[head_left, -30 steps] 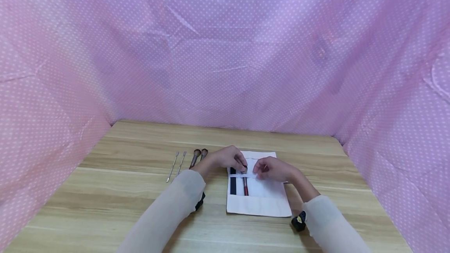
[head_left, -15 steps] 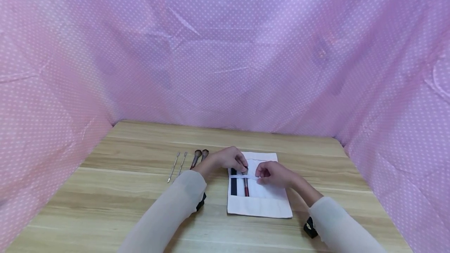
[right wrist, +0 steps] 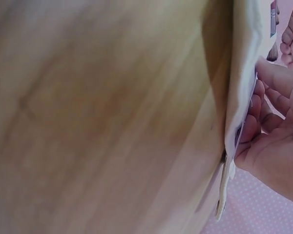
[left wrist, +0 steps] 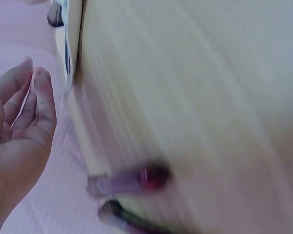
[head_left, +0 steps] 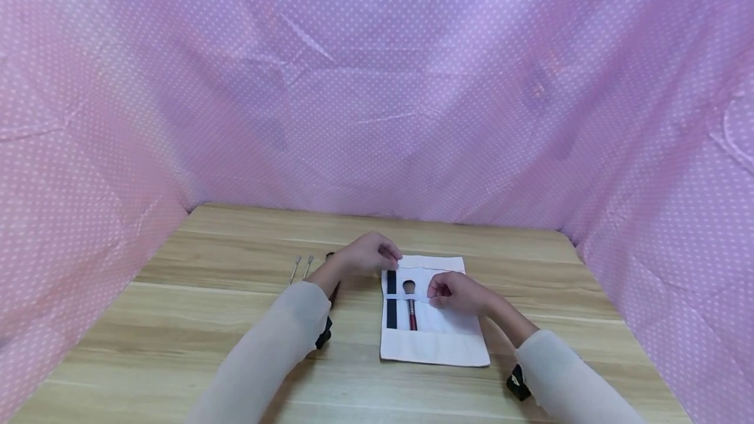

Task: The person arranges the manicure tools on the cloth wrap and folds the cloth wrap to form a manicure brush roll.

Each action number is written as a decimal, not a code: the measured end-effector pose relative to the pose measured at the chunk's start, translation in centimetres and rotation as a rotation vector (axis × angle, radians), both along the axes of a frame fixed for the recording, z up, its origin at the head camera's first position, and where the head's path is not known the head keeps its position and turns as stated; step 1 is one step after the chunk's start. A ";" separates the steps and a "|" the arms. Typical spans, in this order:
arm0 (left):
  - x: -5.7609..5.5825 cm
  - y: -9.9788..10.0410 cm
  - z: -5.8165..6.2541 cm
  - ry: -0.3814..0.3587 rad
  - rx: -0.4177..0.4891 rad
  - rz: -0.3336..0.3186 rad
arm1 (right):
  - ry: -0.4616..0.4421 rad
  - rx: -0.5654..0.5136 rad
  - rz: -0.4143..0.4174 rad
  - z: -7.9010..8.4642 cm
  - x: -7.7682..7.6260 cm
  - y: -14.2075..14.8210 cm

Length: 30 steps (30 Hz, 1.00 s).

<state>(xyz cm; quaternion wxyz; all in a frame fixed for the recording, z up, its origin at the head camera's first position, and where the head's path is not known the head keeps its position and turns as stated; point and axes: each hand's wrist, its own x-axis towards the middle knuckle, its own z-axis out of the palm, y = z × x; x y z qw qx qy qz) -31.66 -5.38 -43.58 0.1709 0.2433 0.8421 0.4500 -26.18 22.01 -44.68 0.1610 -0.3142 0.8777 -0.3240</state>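
Note:
A makeup brush (head_left: 412, 309) with a red handle lies on the white fabric brush roll (head_left: 434, 349), its middle under the elastic strap (head_left: 400, 297). Beside it runs a black strip (head_left: 391, 309). My left hand (head_left: 368, 254) hovers at the roll's upper left corner, thumb and fingers loosely bent with nothing between them, as the left wrist view also shows. My right hand (head_left: 459, 292) rests on the roll to the right of the brush. In the right wrist view its fingertips (right wrist: 254, 105) touch the fabric, loosely curled, thumb apart from the fingers.
Left of the roll, partly behind my left arm, lie two thin metal sticks (head_left: 307, 267) and another brush (head_left: 330, 256). The left wrist view shows two blurred brushes (left wrist: 129, 180) there. Pink dotted cloth (head_left: 377, 116) surrounds the wooden table (head_left: 224, 326).
My left hand has let go of the brush head and moved up and left, uncovering the brush. My right hand shifted slightly right earlier and has since stayed on the roll.

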 end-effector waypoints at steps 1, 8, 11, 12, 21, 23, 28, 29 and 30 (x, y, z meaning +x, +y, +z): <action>-0.1 -0.4 0.1 0.015 0.000 0.013 | -0.004 0.000 0.000 0.0 0.0 0.0; -0.6 -3.5 0.4 0.080 -0.047 0.082 | -0.026 -0.008 0.003 0.1 0.1 -0.1; -0.7 -4.8 0.4 0.085 -0.068 0.093 | -0.029 -0.011 0.004 0.1 0.1 0.0; -0.6 -5.2 0.4 0.082 -0.074 0.099 | -0.030 -0.012 0.003 0.1 0.1 0.0; 0.4 -8.0 0.7 0.028 -0.087 0.146 | -0.030 0.004 0.000 0.2 0.1 -0.1; 0.7 -8.4 0.7 0.025 -0.098 0.148 | -0.035 0.004 -0.004 0.4 0.2 -0.1; 1.3 -9.1 0.8 0.007 -0.128 0.156 | -0.042 0.012 -0.006 0.6 0.3 -0.2; 1.4 -9.2 0.8 0.010 -0.130 0.157 | -0.043 0.016 -0.006 0.7 0.3 -0.1; 1.4 -9.3 0.8 0.015 -0.129 0.155 | -0.042 0.019 -0.006 0.7 0.3 -0.1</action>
